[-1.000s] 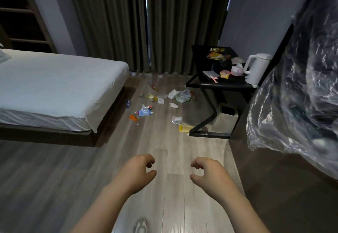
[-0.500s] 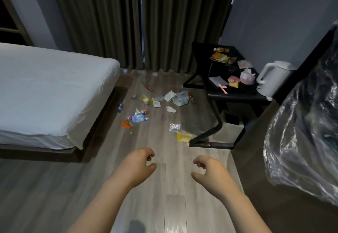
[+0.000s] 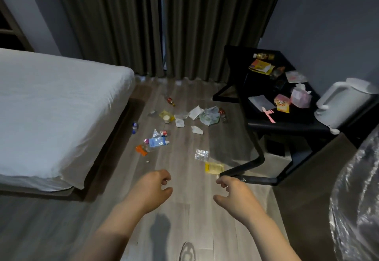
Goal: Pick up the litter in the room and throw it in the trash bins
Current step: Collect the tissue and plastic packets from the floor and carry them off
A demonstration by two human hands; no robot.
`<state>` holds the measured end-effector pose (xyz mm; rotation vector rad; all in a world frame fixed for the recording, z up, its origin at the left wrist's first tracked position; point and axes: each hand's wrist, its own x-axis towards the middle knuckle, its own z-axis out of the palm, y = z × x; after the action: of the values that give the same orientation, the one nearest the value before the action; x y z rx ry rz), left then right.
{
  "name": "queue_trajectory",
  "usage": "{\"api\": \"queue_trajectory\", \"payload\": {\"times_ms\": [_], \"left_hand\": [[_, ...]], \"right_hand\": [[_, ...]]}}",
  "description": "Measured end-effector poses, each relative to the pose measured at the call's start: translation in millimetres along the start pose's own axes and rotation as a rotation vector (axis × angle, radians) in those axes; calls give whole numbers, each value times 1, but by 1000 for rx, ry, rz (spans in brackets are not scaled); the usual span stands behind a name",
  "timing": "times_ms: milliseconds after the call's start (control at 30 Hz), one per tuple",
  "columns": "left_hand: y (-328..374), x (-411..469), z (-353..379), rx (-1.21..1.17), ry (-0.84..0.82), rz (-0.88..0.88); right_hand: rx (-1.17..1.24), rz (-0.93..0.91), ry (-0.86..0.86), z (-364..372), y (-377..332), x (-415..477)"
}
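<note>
A person's left hand [image 3: 151, 191] and right hand [image 3: 235, 197] are hanging over the grey wood-grain plank floor [image 3: 184, 215], each grip loosely curled and holding nothing. Litter is lying scattered on the floor at twelve o'clock. A flat yellow plastic sachet [image 3: 213, 167] is lying just beyond the right hand, with a crinkled silvery-clear wrapper [image 3: 202, 155] near it. Farther off are a blue-and-white plastic packet [image 3: 156, 142], a crumpled pale-green plastic bag [image 3: 209, 115] and white paper scraps [image 3: 195, 112]. At two o'clock a matte black angular desk [image 3: 287, 125] is carrying more wrappers and a smooth white plastic kettle [image 3: 346, 100]. A white-sheeted bed [image 3: 51, 107] is filling ten o'clock. Against half a second earlier, the litter is sitting nearer the hands, the glossy clear plastic sheeting [image 3: 359, 199] at three o'clock is taking up less of the view, and both grips are unchanged.
</note>
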<state>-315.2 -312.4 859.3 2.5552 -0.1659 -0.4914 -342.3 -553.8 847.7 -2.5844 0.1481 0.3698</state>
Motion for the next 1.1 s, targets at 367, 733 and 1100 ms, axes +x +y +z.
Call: {"api": "queue_trajectory", "payload": {"times_ms": [367, 733, 1100], "left_hand": [[16, 161, -43, -23, -68, -70], [-28, 312, -97, 33, -84, -6], [-54, 468, -139, 119, -165, 80]], "right_hand": [[-25, 8, -86, -51, 5, 170], [-40, 120, -163, -45, -33, 314], [-38, 236, -159, -48, -57, 444]]}}
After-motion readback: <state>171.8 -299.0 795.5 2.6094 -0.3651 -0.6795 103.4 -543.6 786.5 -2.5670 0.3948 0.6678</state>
